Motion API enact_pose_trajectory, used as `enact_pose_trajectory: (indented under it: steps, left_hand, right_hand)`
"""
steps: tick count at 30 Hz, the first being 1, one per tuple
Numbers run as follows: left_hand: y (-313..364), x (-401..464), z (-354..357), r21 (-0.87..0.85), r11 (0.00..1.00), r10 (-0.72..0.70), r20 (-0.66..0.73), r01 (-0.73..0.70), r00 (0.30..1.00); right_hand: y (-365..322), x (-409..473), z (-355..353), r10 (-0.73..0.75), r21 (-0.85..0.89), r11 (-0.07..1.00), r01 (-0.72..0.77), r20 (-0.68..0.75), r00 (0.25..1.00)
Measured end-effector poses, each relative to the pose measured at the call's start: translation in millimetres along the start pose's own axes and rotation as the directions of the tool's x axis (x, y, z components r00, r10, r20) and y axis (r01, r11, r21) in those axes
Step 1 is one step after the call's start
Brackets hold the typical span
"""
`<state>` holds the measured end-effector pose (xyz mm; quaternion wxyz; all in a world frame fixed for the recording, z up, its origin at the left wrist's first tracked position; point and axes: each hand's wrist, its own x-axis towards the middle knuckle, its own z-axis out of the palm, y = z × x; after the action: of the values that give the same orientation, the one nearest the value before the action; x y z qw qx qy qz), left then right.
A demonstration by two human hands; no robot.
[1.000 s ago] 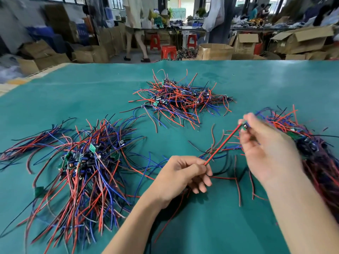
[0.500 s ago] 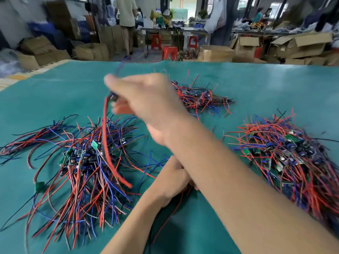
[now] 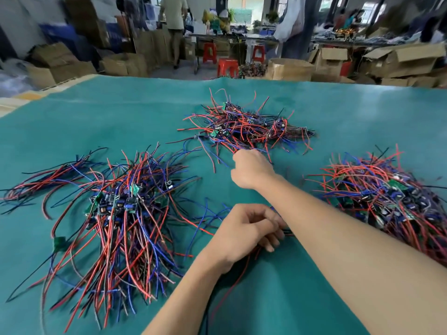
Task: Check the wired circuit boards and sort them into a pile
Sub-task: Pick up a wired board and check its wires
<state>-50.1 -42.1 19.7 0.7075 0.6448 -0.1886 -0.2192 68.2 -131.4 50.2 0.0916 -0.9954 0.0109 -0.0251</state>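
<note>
While three piles of wired boards lie on the green mat (image 3: 121,112), biggest pile (image 3: 121,213) sits left of the left hand (image 3: 244,232), which pinches loose wires (image 3: 285,232). Right hand (image 3: 251,169), blurred, grip unclear, touches far pile (image 3: 244,126).

Bright, even daylight; soft shadows on tabletop (image 3: 121,112). Motion blur throughout, wide-angle bowing at 9 and 3 o'clock edges.

Three piles of wired circuit boards (image 3: 125,209) on green table (image 3: 96,122), right hand (image 3: 251,169) reaching to far pile (image 3: 244,126), left hand (image 3: 249,228) curled on wires (image 3: 289,232)
</note>
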Motion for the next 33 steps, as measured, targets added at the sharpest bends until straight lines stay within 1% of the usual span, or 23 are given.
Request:
enact_pose_trajectory:
  steps: [4,6,7,8,9,11,13,15,16,17,18,20,22,24,26,30,31,32,33]
  left_hand:
    - [-1.0,0.0,-1.6,-0.01,1.0,-0.008,-0.014,0.008,1.0]
    - [-0.8,0.2,-2.1,-0.024,1.0,-0.012,-0.029,0.011,1.0]
    - [-0.6,0.3,-2.1,-0.041,0.999,-0.017,-0.039,0.015,0.999]
    - [-0.2,0.7,-1.9,-0.064,0.998,-0.024,-0.049,0.021,0.999]
    - [0.2,1.4,-2.0,-0.094,0.995,-0.032,-0.06,0.027,0.998]
    - [1.2,3.8,-2.6,-0.187,0.982,-0.05,-0.099,0.031,0.994]
    - [1.2,6.2,-2.9,-0.307,0.951,-0.077,-0.153,0.027,0.985]
    - [0.1,8.3,-2.9,-0.384,0.923,-0.106,-0.198,0.023,0.974]
    - [-0.8,9.3,-3.0,-0.405,0.914,-0.119,-0.215,0.022,0.969]
    - [-1.2,9.7,-3.2,-0.423,0.906,-0.13,-0.227,0.023,0.965]
    - [-1.3,10.4,-3.7,-0.439,0.898,-0.139,-0.235,0.023,0.962]
    - [-2.1,11.0,-5.4,-0.442,0.897,-0.147,-0.235,0.029,0.961]
    - [-3.3,9.9,-6.5,-0.394,0.919,-0.126,-0.213,0.033,0.969]
    - [-4.6,8.5,-6.4,-0.324,0.946,-0.085,-0.192,0.019,0.978]
    - [-5.8,7.6,-6.5,-0.289,0.957,-0.062,-0.2,0.001,0.978]
    - [-8.1,6.5,-7.8,-0.262,0.965,-0.056,-0.2,0.002,0.978]
    - [-8.2,6.5,-8.2,-0.26,0.966,-0.055,-0.196,0.002,0.979]
    - [-9.1,6.9,-8.7,-0.262,0.965,-0.051,-0.195,-0.002,0.979]
    - [-9.1,7.4,-9.2,-0.264,0.964,-0.049,-0.193,-0.004,0.98]
  right_hand:
    - [7.5,-5.2,-8.4,0.051,0.136,0.99,-0.04,-0.076,0.996]
    - [13.2,-12.6,-20.3,0.083,0.281,0.959,-0.045,-0.124,0.989]
    - [17.4,-19.1,-27.3,0.101,0.374,0.926,-0.04,-0.145,0.984]
    - [23.5,-27.4,-33.6,0.122,0.479,0.877,-0.032,-0.157,0.98]
    - [29.7,-38.2,-38.9,0.149,0.6,0.8,-0.025,-0.157,0.976]
    - [41.1,-64.9,-45.5,0.193,0.8,0.6,0.001,-0.146,0.97]
    - [53.3,-90.8,-43.2,0.222,0.895,0.445,0.033,-0.145,0.964]
    - [66.7,-113.3,-35.7,0.213,0.949,0.315,0.03,-0.102,0.972]
    - [72.8,-122.0,-32.0,0.161,0.961,0.274,0.021,-0.067,0.985]
    - [76.7,-129.0,-29.3,0.07,0.969,0.248,0.005,-0.023,0.997]
    - [79.2,-133.8,-28.0,-0.041,0.972,0.234,-0.018,0.029,0.999]
    - [78.3,-137.7,-26.6,-0.23,0.967,0.251,-0.05,0.109,0.967]
    - [72.0,-139.8,-24.9,-0.337,0.951,0.307,-0.028,0.137,0.932]
    - [63.0,-142.5,-21.2,-0.394,0.919,0.394,0.019,0.15,0.907]
    - [58.4,-145.0,-18.8,-0.433,0.89,0.452,0.049,0.171,0.885]
    - [62.9,-145.6,-20.5,-0.503,0.892,0.451,0.028,0.229,0.833]
    - [64.2,-144.3,-19.2,-0.478,0.898,0.44,0.016,0.219,0.851]
    - [65.2,-142.2,-17.3,-0.406,0.907,0.422,-0.003,0.192,0.893]
    - [66.4,-138.9,-14.9,-0.286,0.916,0.4,-0.029,0.155,0.946]
